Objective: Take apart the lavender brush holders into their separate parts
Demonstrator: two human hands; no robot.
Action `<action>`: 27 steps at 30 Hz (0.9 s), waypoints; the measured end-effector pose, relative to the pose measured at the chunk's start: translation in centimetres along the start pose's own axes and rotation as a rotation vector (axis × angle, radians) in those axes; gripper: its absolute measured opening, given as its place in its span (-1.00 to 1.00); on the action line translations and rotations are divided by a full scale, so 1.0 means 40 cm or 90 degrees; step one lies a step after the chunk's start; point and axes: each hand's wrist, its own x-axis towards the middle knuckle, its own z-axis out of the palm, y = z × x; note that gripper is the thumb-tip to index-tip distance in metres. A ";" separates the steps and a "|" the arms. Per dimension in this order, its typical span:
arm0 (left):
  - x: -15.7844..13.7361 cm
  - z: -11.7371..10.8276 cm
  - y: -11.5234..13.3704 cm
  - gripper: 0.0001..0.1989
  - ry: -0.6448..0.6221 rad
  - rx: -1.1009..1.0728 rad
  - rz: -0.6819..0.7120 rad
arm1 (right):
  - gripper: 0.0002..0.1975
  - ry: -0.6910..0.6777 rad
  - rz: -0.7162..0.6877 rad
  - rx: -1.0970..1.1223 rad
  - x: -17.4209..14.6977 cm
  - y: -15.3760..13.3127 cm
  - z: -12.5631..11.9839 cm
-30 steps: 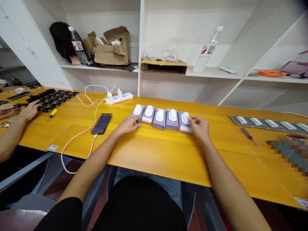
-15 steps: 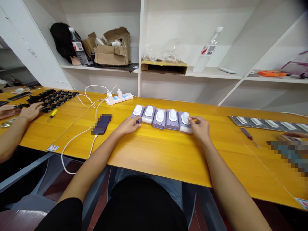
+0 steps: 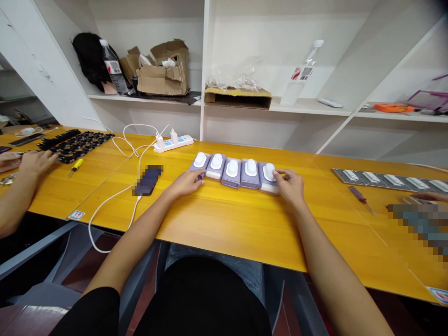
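A row of several small purple boxes (image 3: 231, 182), each topped with a white oval piece (image 3: 232, 168), lies side by side on the table in front of me. My left hand (image 3: 185, 183) grips the near corner of the leftmost purple box (image 3: 196, 169), its fingers bent and partly hidden. At the other end, the thumb and fingers of my right hand (image 3: 291, 185) close against the side of the rightmost purple box (image 3: 268, 185), by its white oval piece. The middle boxes are untouched by either hand.
A phone (image 3: 148, 181) on a white cable and a power strip (image 3: 174, 143) lie to the left. Beyond them are a yellow screwdriver (image 3: 75, 167), black parts (image 3: 86, 144) and a co-worker's hands (image 3: 37, 163). A long grey panel (image 3: 381, 179) and another screwdriver (image 3: 361, 199) lie right.
My hands and the row of boxes stay in place. The co-worker's hand at the left has shifted slightly leftward.
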 end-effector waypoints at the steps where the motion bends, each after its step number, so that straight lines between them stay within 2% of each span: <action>1: 0.000 0.000 0.000 -0.44 0.001 0.000 0.000 | -0.68 -0.001 0.000 0.001 0.000 0.000 0.000; 27: -0.004 0.001 0.005 -0.46 -0.001 0.022 0.005 | -0.68 -0.006 0.005 0.000 -0.001 0.002 0.000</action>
